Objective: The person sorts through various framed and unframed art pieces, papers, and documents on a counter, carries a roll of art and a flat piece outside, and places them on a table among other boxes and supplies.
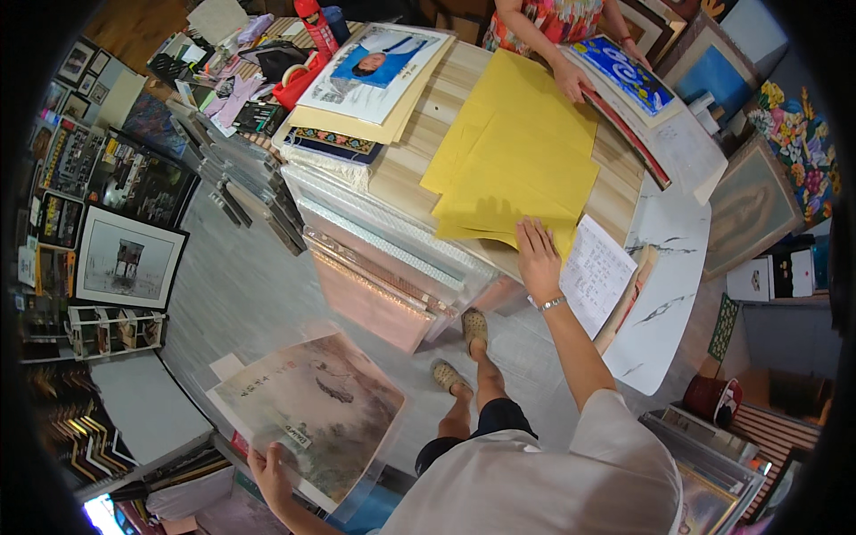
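My left hand [272,464] grips the lower left edge of an ink landscape print [325,401]. The print seems to be in a clear sleeve, held out low over the floor with a small label on it. Over at the table's near edge, my right hand [539,254] lies with its fingers stretched on large yellow paper sheets [535,152]. The sheets overlap, and their near edge bows up a little beside my fingers. A handwritten white page [596,267] lies just right of that hand.
Across the table [428,116], a co-worker's hands [571,78] touch a red-edged strip and a blue picture [624,76]. Picture sheets [370,76] are stacked at the table's left. Wrapped panels [374,259] stand below it. Framed pictures [131,257] line the left wall.
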The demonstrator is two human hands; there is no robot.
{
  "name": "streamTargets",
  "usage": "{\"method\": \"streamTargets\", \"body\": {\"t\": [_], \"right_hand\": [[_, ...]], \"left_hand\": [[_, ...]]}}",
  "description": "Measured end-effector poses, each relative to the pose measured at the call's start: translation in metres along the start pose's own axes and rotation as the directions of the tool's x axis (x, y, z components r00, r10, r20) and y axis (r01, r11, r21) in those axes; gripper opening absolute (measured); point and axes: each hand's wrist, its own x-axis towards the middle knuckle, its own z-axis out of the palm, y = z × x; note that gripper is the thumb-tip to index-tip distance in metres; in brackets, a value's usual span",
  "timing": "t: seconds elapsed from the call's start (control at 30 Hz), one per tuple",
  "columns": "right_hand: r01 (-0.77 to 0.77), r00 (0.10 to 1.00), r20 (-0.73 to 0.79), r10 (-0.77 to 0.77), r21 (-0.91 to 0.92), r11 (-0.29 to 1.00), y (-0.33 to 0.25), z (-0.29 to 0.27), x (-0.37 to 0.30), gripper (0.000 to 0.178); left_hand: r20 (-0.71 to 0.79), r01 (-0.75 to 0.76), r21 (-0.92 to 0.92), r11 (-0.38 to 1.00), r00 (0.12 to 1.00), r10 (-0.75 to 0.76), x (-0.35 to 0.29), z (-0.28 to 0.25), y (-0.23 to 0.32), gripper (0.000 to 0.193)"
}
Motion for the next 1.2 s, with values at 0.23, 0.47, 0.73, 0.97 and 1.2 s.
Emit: {"method": "streamTargets", "body": {"t": [0.23, 0.47, 0.73, 0.97, 1.2], "right_hand": [[-0.055, 0.997, -0.059, 0.052, -0.044, 0.998, 0.023, 0.028, 0.064, 0.042], [-0.044, 0.995, -0.094, 0.036, -0.079, 0.996, 0.046, 0.031, 0.105, 0.050], [-0.021, 0.976, 0.211, 0.047, -0.122, 0.992, 0.039, 0.059, 0.070, 0.056], [-0.037, 0.943, 0.331, 0.028, 0.020, 0.999, 0.027, 0.044, 0.089, 0.048], [0.113, 0.901, 0.423, -0.091, -0.026, 0.993, 0.022, 0.076, 0.135, 0.024]], "left_hand": [[0.106, 0.065, 0.067, 0.996, 0.992, -0.072, 0.009, 0.029, 0.003, 0.031], [0.091, 0.088, 0.110, 0.990, 0.991, -0.098, 0.026, 0.038, -0.014, 0.026], [0.140, 0.061, 0.150, 0.987, 0.987, -0.082, 0.034, 0.054, -0.013, 0.028], [0.142, 0.107, 0.127, 0.986, 0.982, -0.125, 0.030, 0.060, -0.018, 0.031], [0.094, 0.079, 0.163, 0.984, 0.991, -0.095, 0.034, 0.067, -0.026, 0.031]]}}
